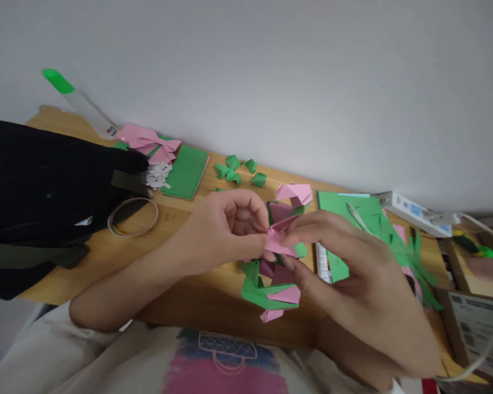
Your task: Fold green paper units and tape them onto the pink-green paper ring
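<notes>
A folded pink paper piece is pinched between both hands above the wooden table. My left hand is closed, its thumb and forefinger gripping the left edge of the piece. From the right, my right hand grips it too, thumb below and fingers over the top. Under and around the fingers lies a cluster of folded green and pink paper units, partly hidden by the hands. Whether the pink piece is joined to that cluster, I cannot tell.
Small green folded pieces lie near the wall. Left are a green paper stack, white scraps, a ring and a black bag. Right are green sheets, a pen and a power strip.
</notes>
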The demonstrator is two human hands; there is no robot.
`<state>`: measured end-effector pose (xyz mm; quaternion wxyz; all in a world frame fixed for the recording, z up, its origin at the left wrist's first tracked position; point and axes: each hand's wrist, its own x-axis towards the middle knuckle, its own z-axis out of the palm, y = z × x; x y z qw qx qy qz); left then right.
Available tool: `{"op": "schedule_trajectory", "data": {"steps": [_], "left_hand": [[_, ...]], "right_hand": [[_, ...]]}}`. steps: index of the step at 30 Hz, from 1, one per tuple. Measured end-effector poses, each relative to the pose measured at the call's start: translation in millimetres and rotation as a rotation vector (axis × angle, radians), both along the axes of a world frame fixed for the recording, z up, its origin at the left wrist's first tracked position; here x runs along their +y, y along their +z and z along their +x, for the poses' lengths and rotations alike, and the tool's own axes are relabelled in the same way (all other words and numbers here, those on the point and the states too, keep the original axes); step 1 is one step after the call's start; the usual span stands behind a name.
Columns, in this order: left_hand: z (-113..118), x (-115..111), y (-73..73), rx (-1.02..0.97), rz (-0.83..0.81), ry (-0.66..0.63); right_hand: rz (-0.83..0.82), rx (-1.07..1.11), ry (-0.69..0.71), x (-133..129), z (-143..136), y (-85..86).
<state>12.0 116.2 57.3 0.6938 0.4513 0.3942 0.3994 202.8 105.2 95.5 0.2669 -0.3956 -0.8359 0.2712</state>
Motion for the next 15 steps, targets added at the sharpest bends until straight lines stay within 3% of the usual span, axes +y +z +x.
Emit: {"op": "schedule_trajectory", "data": {"steps": [5, 9, 12, 15], "left_hand": [[2.4, -4.4, 4.7, 0.072, 0.068, 0.091], [4.7, -6.3, 4.4, 0.105, 0.072, 0.089], [4.6, -5.5, 1.1, 0.105, 0.078, 0.091], [3.4, -3.8, -1.4, 0.09, 0.068, 0.086]], "right_hand": [[-0.225, 0.178, -0.056, 4.3, -8.7, -6.7], [-0.375, 0.338, -0.125, 5.1, -15.8, -13.1], [-0.394, 0.387, -0.18, 4.1, -18.2, -17.9], [-0.312, 0.423, -0.248, 3.8, -17.6, -23.3]]}}
